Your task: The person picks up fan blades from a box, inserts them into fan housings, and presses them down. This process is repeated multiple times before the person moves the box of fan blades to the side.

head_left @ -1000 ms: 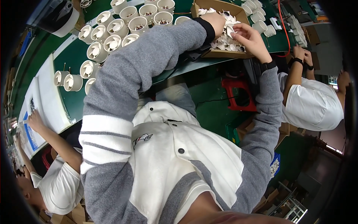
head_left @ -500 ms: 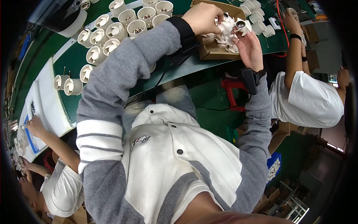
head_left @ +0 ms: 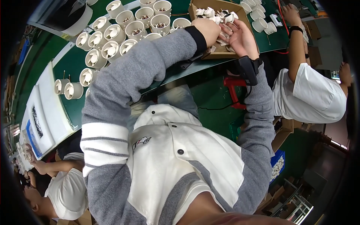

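Fingers of your right hand curl over the heap of small white plastic parts in the shallow cardboard box, and they seem to pinch one or two pieces, though the heap hides the tips and you cannot be sure of the hold. Your left hand is balled into a loose fist right beside it, touching the same heap; what it encloses, if anything, cannot be told from above.

Both hands crowd the near edge of the box, which sits at the front of the green table. Press down or drag there and the box can tip or slide off toward your lap, spilling the parts. A loose pinch can also drop a piece between table and body, where it would be hard to find.

Further out, your left sleeve lies across the rows of white cups with small inserts. A sideways sweep of that forearm can knock the nearest ones over. A co-worker's arm reaches onto the table just right of the box, so a quick outward move risks a bump.
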A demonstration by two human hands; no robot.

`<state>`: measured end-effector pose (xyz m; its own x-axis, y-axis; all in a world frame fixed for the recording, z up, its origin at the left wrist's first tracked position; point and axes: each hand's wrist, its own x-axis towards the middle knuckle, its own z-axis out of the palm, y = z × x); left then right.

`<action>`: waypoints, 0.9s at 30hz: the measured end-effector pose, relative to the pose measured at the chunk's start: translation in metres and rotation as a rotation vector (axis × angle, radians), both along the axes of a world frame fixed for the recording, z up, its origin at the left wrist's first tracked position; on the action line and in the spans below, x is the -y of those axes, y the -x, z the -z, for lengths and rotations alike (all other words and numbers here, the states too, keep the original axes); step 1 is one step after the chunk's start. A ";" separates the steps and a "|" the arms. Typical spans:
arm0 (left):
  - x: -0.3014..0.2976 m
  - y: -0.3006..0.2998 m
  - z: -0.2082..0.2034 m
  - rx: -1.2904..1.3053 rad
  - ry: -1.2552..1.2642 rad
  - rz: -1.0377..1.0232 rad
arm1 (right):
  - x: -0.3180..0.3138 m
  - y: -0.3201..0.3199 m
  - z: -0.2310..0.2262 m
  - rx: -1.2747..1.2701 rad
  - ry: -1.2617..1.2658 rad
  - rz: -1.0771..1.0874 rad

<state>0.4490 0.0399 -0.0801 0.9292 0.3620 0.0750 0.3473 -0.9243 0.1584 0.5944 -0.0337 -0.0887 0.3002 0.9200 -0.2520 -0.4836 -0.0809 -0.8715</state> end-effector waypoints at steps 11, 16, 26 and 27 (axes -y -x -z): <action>0.023 -0.014 -0.008 -0.092 -0.365 -0.078 | 0.023 -0.022 -0.019 0.073 -0.033 0.040; 0.004 0.018 -0.025 0.143 -0.152 -0.007 | 0.039 -0.009 -0.018 0.054 -0.250 0.043; 0.055 0.132 -0.071 0.920 0.384 -0.095 | 0.052 0.107 -0.030 -0.048 -0.868 -0.111; 0.059 0.143 -0.073 0.959 0.459 -0.100 | 0.053 0.117 -0.029 -0.085 -0.866 -0.148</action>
